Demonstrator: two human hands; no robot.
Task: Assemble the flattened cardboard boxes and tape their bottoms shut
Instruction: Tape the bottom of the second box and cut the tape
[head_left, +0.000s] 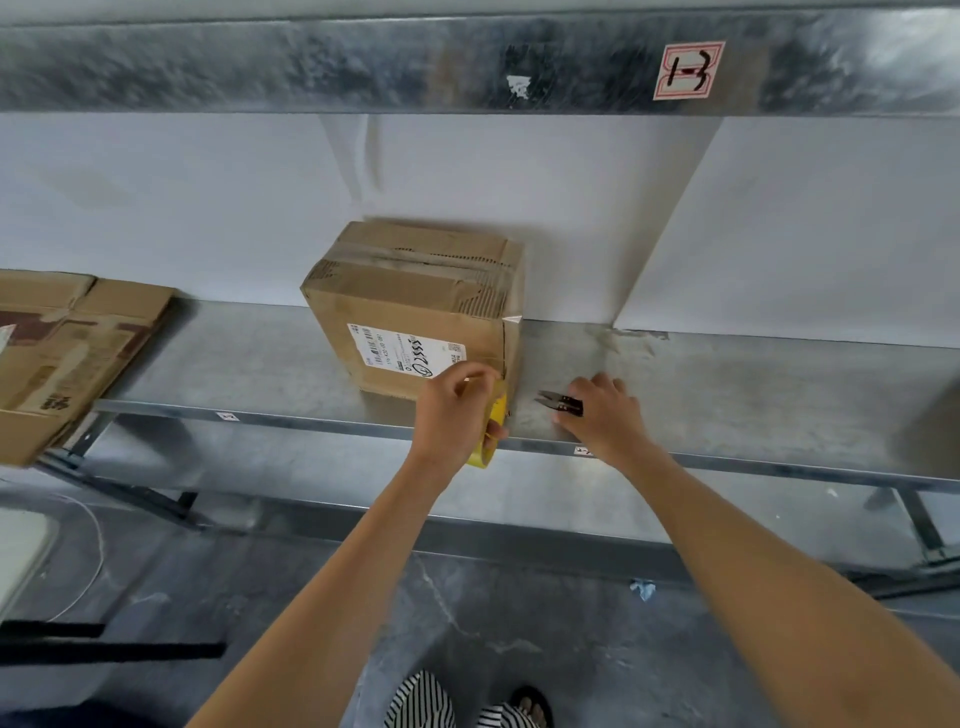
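Observation:
An assembled brown cardboard box (415, 306) stands on the metal shelf (727, 395), its top seam covered with clear tape and a white label on its front. My left hand (452, 415) grips a yellow tape roll (491, 431) at the box's lower right corner, where a strip of tape runs down the edge. My right hand (602, 410) holds small black thread snips (563, 404) against the shelf, just right of the box, blades pointing left.
Flattened cardboard boxes (62, 353) lie stacked at the shelf's left end. An upper metal beam carries a label reading 1-3 (688, 70). A white wall backs the shelf. Below are the grey floor, a shelf brace and my feet.

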